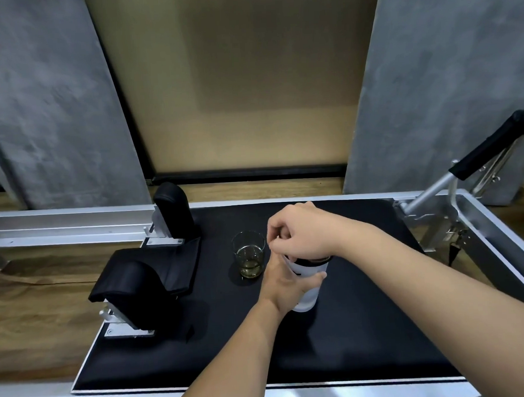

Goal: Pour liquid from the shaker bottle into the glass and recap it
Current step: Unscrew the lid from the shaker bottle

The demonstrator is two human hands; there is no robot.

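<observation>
A white shaker bottle (pixel 307 282) with a black top stands upright on the black padded platform (pixel 338 340). My left hand (pixel 285 283) grips its body from the left side. My right hand (pixel 302 232) sits over the top with curled fingers gripping the black cap (pixel 314 260), most of which it hides. Just left of the bottle stands a clear glass (pixel 249 253) holding a little yellowish liquid at its bottom.
Two black padded shoulder rests (pixel 138 291) (pixel 173 210) stand at the platform's left. Metal rails frame the platform, and a black-gripped bar (pixel 480 153) rises at the right. A wood floor and grey wall panels lie beyond.
</observation>
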